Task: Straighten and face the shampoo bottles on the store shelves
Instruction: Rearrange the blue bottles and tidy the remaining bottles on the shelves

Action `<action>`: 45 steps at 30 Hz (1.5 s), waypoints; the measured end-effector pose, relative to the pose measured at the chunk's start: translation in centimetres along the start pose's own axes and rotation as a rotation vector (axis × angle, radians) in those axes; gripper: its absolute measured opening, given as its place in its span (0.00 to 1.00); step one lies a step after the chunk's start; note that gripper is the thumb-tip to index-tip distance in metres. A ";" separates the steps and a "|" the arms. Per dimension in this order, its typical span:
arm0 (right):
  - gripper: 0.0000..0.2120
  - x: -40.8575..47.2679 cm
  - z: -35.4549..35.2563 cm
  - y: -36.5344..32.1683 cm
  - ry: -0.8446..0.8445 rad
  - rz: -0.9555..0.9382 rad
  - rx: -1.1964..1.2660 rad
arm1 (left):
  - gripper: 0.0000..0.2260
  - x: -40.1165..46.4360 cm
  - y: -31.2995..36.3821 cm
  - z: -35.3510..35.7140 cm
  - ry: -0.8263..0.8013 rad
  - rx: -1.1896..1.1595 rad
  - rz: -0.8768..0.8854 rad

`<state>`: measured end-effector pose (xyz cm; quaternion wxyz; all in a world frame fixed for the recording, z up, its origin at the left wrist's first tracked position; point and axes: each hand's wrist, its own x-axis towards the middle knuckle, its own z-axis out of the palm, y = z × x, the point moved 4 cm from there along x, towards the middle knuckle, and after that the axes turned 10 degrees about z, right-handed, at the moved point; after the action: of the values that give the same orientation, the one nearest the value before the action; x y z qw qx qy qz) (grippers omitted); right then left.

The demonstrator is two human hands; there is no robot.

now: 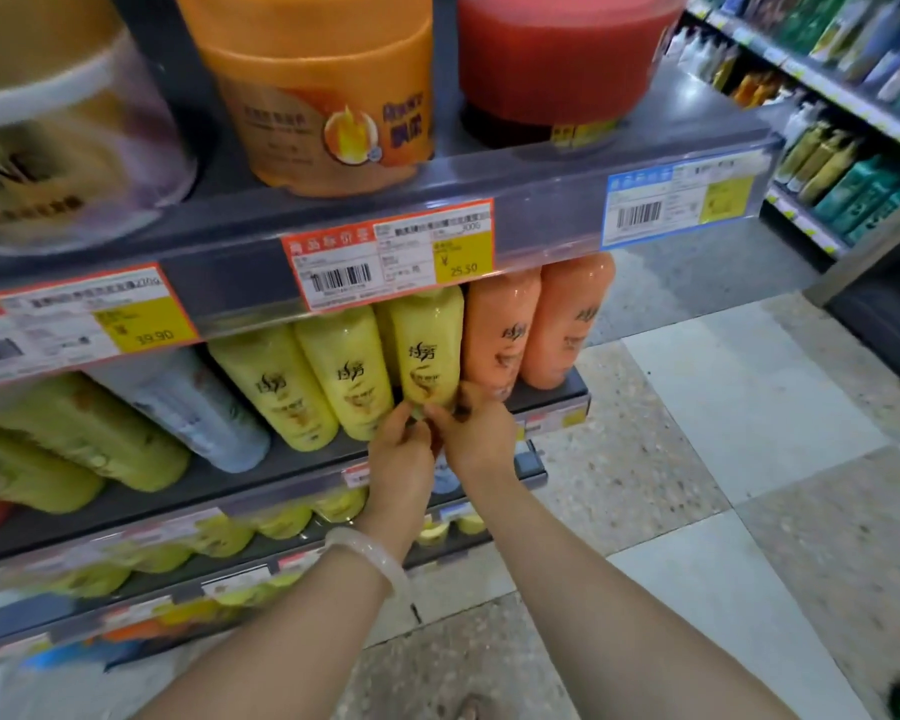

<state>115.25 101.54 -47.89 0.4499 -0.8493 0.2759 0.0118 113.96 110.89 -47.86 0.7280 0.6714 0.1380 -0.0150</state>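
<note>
Arms both reach forward and up from the bottom of the view toward the second shelf (pixel 541 394). Left hand (pixel 398 459), pale bangle (pixel 372 556) on its wrist, has fingers curled, thumb and forefinger pinching the base of a yellow shampoo bottle (pixel 430 345). Right hand (pixel 476 433) sits just beside it, touching, fingers bent and gripping the same bottle's bottom edge from the right. That bottle stands third in a row of three yellow ones, label facing out, slightly forward of its neighbours. Two orange bottles (pixel 536 330) stand directly right of it, at the shelf's end. Left of the yellow row: one pale blue-white bottle (pixel 193 407), then greenish-yellow ones, count unclear from blur. Upper shelf carries three large tubs; the middle one is an orange tub (pixel 318 85). Three price tags on the upper shelf's front edge, the middle being a red-bordered tag (pixel 388 254).
</note>
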 end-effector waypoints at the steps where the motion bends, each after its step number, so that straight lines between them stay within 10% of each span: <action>1: 0.14 0.1 0.1 0.0 -0.001 0.001 0.006 | 0.19 0.0 0.1 0.0 -0.006 0.012 0.005; 10: 0.03 -1.4 0.0 0.7 0.013 -0.097 0.034 | 0.13 -1.4 1.5 -2.0 -0.060 0.292 0.077; 20: 0.32 -5.4 3.5 0.3 0.026 -0.561 -0.594 | 0.24 -2.6 -1.1 -10.9 -0.063 1.057 0.366; 31: 0.21 -6.6 6.1 -2.7 -0.045 -0.222 -0.042 | 0.24 -1.5 1.5 -16.1 0.599 0.425 0.269; 37: 0.20 -9.1 7.6 -5.9 -0.021 -0.409 0.043 | 0.30 1.2 2.7 -15.6 0.497 0.290 0.293; 45: 0.22 -8.2 8.5 -7.0 -0.045 -0.118 0.036 | 0.18 2.8 2.5 -16.8 0.390 0.370 0.306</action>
<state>113.60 114.91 -45.43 0.4709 -0.8556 0.2151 -0.0007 114.15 128.12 -47.06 0.5471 0.7957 0.1675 0.1990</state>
